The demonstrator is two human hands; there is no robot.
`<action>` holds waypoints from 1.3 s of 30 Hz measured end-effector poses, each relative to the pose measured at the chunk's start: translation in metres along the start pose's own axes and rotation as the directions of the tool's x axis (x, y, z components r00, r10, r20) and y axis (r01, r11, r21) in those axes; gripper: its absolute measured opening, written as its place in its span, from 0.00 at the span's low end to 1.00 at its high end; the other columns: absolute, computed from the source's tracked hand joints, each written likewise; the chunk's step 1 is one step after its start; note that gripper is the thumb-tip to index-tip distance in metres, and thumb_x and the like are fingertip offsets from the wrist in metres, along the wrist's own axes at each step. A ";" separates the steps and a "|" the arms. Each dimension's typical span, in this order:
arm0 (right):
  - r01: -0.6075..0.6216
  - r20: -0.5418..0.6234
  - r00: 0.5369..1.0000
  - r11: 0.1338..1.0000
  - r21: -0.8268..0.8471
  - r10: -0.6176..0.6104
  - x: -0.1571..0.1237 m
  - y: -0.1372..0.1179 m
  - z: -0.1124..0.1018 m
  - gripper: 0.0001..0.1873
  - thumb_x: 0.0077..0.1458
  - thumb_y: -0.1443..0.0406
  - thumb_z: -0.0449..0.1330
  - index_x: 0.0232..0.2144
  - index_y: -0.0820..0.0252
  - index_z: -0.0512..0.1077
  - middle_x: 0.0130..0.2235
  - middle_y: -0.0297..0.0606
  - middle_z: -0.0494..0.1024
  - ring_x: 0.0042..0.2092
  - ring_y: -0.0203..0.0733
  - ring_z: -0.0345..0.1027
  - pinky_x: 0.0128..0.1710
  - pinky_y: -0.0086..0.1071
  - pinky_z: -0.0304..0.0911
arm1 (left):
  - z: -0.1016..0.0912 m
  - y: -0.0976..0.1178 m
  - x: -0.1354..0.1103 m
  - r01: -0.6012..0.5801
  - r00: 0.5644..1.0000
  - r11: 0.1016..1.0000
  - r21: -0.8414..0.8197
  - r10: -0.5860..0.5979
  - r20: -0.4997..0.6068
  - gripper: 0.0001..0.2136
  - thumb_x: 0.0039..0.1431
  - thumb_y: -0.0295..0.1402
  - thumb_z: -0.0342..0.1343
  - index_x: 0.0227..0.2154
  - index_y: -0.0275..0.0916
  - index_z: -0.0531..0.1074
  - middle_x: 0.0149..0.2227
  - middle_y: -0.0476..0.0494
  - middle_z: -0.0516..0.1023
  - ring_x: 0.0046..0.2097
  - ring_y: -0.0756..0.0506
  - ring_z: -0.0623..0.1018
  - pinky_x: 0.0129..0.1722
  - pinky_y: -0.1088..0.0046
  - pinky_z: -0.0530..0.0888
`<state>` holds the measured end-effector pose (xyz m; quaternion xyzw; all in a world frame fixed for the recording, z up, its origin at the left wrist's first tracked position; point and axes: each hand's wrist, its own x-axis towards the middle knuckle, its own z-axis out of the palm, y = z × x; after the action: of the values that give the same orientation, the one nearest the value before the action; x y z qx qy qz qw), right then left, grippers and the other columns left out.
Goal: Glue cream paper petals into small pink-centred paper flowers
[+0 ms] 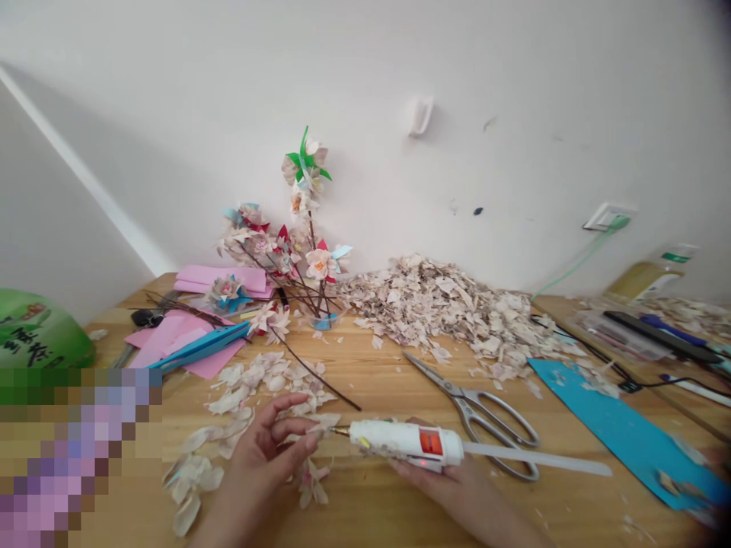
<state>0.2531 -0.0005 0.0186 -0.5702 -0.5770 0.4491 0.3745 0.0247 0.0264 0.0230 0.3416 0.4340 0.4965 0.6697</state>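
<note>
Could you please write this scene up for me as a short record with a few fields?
Left hand: fingers curled beside the glue gun's nozzle, above loose pale petals
Right hand: gripping a white glue gun
Beside the hands: steel scissors, long glue stick
Farther back: heap of petals, flower branches, pink paper
Surface: wooden table

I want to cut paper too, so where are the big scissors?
In the head view, the metal scissors lie on the wooden table, right of centre, just beyond the hot glue gun, below the pile of pale petals.
</note>
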 end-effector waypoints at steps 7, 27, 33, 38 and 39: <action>-0.051 0.014 0.999 0.998 0.044 0.050 -0.001 0.006 0.001 0.18 0.40 0.56 0.63 0.35 0.57 0.72 0.36 0.37 0.79 0.39 0.49 0.71 0.40 0.36 0.67 | -0.007 -0.007 0.005 -0.056 0.998 0.997 0.060 0.055 0.007 0.22 0.39 0.33 0.66 0.39 0.43 0.67 0.22 0.53 0.77 0.23 0.51 0.74 0.23 0.76 0.74; 0.078 -0.008 0.997 0.989 -0.128 -0.079 0.017 0.000 -0.013 0.14 0.49 0.58 0.57 0.37 0.59 0.73 0.40 0.41 0.79 0.43 0.51 0.71 0.45 0.40 0.65 | -0.005 -0.003 0.002 -0.079 0.997 0.996 0.045 0.078 0.023 0.20 0.39 0.31 0.66 0.38 0.43 0.69 0.23 0.53 0.78 0.26 0.51 0.75 0.28 0.76 0.75; 0.050 -0.161 0.979 0.919 -0.392 -0.122 0.045 0.022 -0.036 0.16 0.49 0.56 0.56 0.34 0.62 0.74 0.36 0.43 0.78 0.40 0.54 0.70 0.42 0.44 0.63 | -0.006 -0.001 0.005 -0.141 0.988 0.989 0.040 0.143 -0.052 0.21 0.37 0.33 0.67 0.37 0.41 0.70 0.22 0.52 0.78 0.27 0.51 0.76 0.29 0.78 0.72; 0.044 -0.180 0.974 0.892 -0.451 -0.139 0.055 0.026 -0.041 0.16 0.46 0.56 0.59 0.33 0.62 0.74 0.36 0.43 0.77 0.40 0.55 0.69 0.42 0.48 0.61 | -0.004 0.007 0.005 -0.150 0.984 0.988 0.039 0.153 -0.096 0.22 0.36 0.33 0.67 0.37 0.40 0.70 0.22 0.51 0.78 0.26 0.51 0.75 0.29 0.78 0.71; 0.053 -0.166 0.975 0.883 -0.466 -0.146 0.053 0.025 -0.043 0.16 0.46 0.56 0.59 0.34 0.61 0.73 0.36 0.42 0.77 0.40 0.54 0.69 0.42 0.47 0.61 | -0.005 0.009 0.005 -0.149 0.982 0.988 0.046 0.153 -0.109 0.21 0.36 0.33 0.67 0.37 0.39 0.70 0.22 0.51 0.78 0.26 0.52 0.75 0.29 0.78 0.71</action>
<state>0.2981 0.0550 0.0038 -0.6535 -0.6553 0.2218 0.3071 0.0178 0.0336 0.0275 0.3577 0.4530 0.5560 0.5981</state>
